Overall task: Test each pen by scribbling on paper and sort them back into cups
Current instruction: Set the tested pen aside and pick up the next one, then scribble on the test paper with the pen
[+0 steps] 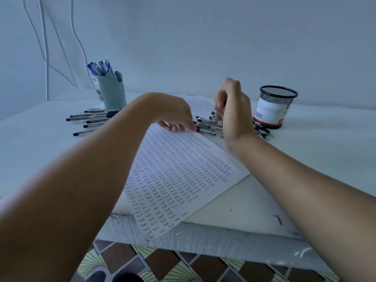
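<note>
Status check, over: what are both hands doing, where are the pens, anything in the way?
Left hand reaching onto pen pile on paper. Right hand raised, fingers curled; grip unclear. Mesh cup beside pile, unobstructed.

- My right hand (234, 110) is motion-blurred; perhaps it grips a pen, I can't tell.
- My left hand (175, 117) hides its own fingertips.
- My right wrist covers part of the pens (206, 124).
- Writing on the paper (175, 176) is too small to read.
</note>
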Available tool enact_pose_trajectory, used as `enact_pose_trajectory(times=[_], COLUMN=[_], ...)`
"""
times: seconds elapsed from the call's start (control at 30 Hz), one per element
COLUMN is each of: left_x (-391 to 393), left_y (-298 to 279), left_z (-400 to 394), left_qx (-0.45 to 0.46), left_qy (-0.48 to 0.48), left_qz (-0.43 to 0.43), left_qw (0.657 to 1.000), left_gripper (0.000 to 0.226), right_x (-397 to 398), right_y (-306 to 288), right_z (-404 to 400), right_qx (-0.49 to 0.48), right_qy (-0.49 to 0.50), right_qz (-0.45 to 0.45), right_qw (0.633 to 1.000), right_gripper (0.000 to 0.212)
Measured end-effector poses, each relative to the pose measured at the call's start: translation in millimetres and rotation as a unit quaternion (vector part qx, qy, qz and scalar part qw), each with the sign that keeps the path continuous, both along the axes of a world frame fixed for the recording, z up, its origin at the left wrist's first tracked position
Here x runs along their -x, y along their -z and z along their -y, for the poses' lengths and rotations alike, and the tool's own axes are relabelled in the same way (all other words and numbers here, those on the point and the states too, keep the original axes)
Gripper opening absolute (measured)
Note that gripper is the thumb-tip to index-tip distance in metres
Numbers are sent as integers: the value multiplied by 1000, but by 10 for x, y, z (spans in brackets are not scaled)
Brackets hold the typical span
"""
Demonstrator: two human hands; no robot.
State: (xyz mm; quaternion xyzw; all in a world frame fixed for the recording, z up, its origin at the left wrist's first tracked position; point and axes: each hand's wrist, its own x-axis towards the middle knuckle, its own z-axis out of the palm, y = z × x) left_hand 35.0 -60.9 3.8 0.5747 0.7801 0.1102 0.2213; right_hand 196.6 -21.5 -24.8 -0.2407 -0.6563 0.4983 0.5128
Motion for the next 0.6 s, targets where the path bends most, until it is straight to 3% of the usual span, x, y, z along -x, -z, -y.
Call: enact_pose_trajectory(times=[0.1, 0.2, 0.23, 0.33, 0.4, 0.5, 0.6], left_x=[-30, -1, 2, 14, 18, 29, 78], left_y=[-17, -40, -48, -78, -110, -161, -183], left_z=[-4, -25, -31, -57, -64, -72, -137], left_qx=[41, 74, 86, 104, 105, 116, 114], left_qy=[35, 44, 45, 39, 24, 15, 24], left_qz=[-25, -39, -53, -85, -105, -144, -135], left_qw=[998, 995, 994, 990, 989, 983, 984], left_gripper=[59, 76, 81, 93, 99, 96, 71], right_x=[-84, -121, -126, -140, -176, -240, -305], right_y=[-23, -51, -62, -39, 24, 132, 199], right_z=[-12, -30, -39, -67, -107, -154, -196], right_qx=[69, 161, 200, 254, 270, 275, 271], right_qy=[-31, -93, -97, -104, -128, -107, -81], right_qz=[-51, -121, -125, -124, -109, -47, -24], right_qw=[996, 975, 967, 954, 948, 954, 959], right_gripper=[31, 42, 44, 24, 33, 59, 64])
